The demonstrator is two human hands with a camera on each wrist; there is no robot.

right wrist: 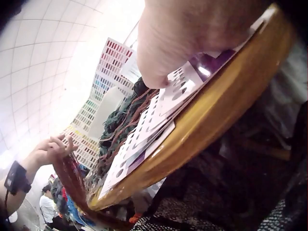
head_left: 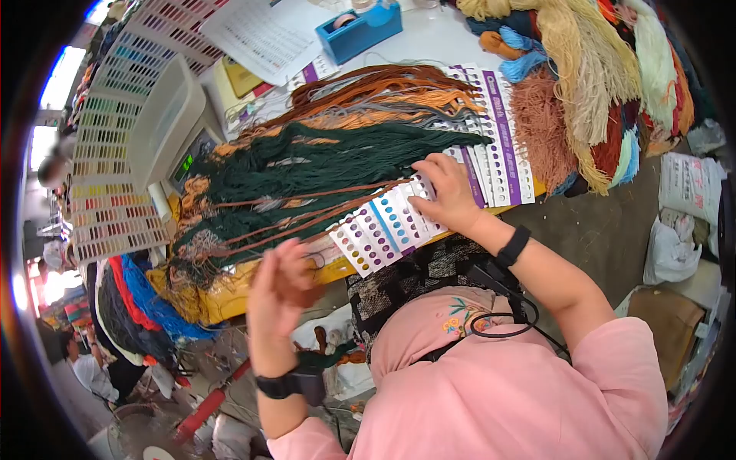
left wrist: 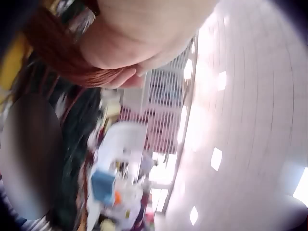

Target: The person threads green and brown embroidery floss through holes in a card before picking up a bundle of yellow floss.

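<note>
The left hand, raised off the yellow table edge, grips a bundle of reddish-brown thread; in the right wrist view the thread hangs down from the left hand. The right hand presses on white punched cards with rows of coloured dots, at the table's near edge. Thin brown strands run leftward from beside the right hand across dark green thread. In the right wrist view the right hand covers part of the cards.
Orange and rust thread lies behind the green. A scale and colour chart stand at the left, a blue tape dispenser at the back. Purple-edged cards and thread piles lie right; more skeins hang at the left edge.
</note>
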